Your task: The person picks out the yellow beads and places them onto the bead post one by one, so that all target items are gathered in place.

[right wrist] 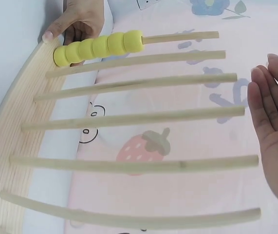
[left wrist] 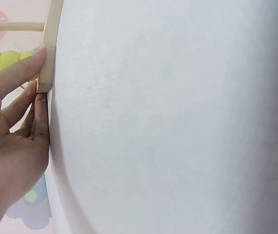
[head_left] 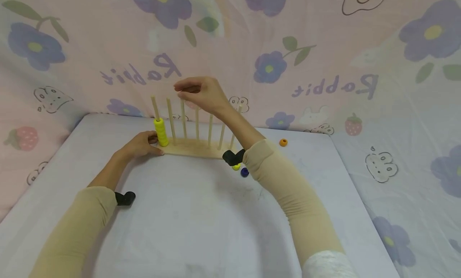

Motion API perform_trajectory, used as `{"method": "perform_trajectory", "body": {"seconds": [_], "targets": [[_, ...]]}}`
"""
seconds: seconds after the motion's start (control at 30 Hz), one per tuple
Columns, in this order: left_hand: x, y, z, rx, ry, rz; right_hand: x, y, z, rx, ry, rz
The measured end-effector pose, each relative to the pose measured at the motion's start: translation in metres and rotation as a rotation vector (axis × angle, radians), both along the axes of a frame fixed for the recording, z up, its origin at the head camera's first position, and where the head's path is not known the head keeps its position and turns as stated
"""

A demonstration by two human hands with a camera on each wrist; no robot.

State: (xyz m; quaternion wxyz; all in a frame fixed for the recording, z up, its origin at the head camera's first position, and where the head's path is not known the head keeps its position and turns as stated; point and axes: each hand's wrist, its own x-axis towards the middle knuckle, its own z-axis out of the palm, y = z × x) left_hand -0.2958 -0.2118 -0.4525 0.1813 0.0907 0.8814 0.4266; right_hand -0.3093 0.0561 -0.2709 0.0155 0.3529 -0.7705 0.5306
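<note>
A wooden peg board [head_left: 194,148] stands on the table with a row of several upright pegs. Yellow beads [head_left: 161,132] are stacked on the leftmost peg [head_left: 155,107], whose upper part sticks out bare. My left hand [head_left: 141,145] holds the board's left end; in the left wrist view its thumb [left wrist: 37,57] lies on the board's edge and the other fingers are at the end. Raised by the tops of the pegs is my right hand [head_left: 203,93]. In the right wrist view its fingers [right wrist: 268,105] are nearly straight, beyond the bare peg tips, and no bead shows in them.
Right of the board, a yellow bead [head_left: 236,167] and a dark blue bead [head_left: 245,172] lie on the table, partly beside the right wrist's black strap mount [head_left: 233,157]. Farther right lies an orange bead [head_left: 283,142]. A printed cloth [head_left: 223,41] hangs behind the table.
</note>
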Motion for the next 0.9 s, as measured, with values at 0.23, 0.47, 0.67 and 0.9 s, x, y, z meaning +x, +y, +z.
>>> {"method": "perform_trajectory", "body": {"seconds": [0.23,0.47,0.67,0.9], "targets": [[0.002,0.0,0.002,0.004,-0.008,-0.01,0.007,0.014,0.002,0.009,0.002,0.0],[0.0,-0.001,0.0,0.009,0.006,-0.016,0.018,0.028,0.002,0.019,-0.023,0.022],[-0.002,-0.002,-0.001,0.0,0.011,-0.015,0.022,0.044,-0.003,0.001,-0.008,0.046],[0.001,0.0,0.001,0.004,0.014,-0.023,0.03,0.068,-0.011,-0.017,0.001,0.049]]}}
